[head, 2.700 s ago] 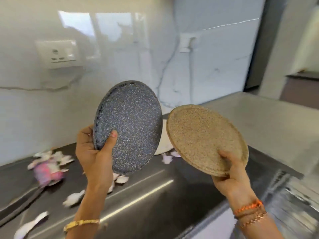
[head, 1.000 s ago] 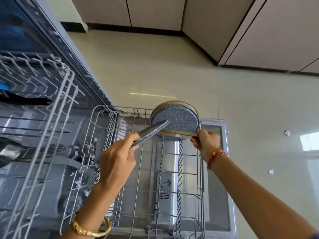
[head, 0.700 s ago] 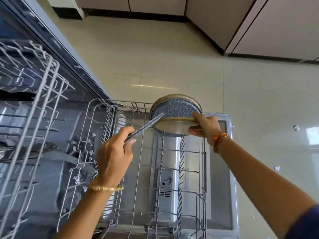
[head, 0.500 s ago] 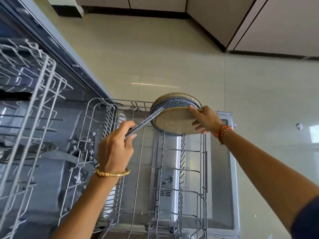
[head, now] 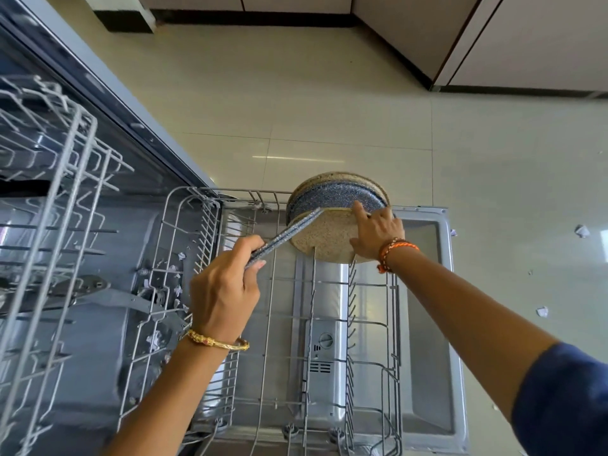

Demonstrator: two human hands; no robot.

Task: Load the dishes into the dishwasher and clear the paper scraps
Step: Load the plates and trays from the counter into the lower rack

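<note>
The dishwasher's lower rack (head: 269, 324) is pulled out over the open door. At its far end stand a tan plate (head: 339, 176) and a blue speckled plate (head: 332, 200) on edge. My right hand (head: 376, 233) holds a second tan speckled plate (head: 329, 238) upright against them, its lower edge among the tines. My left hand (head: 227, 284) grips a blue speckled plate (head: 286, 235) seen edge-on, tilted, with its far tip touching the stacked plates.
The upper rack (head: 49, 205) juts out at the left. Paper scraps lie inside the dishwasher tub (head: 177, 284) and on the tiled floor (head: 543, 312) at the right. Cabinet fronts (head: 526, 37) line the far side of the floor.
I turned from the counter to the dishwasher with both plates. My right hand tipped the tan plate from flat to upright and set it against the standing plates. My left hand barely moved.
</note>
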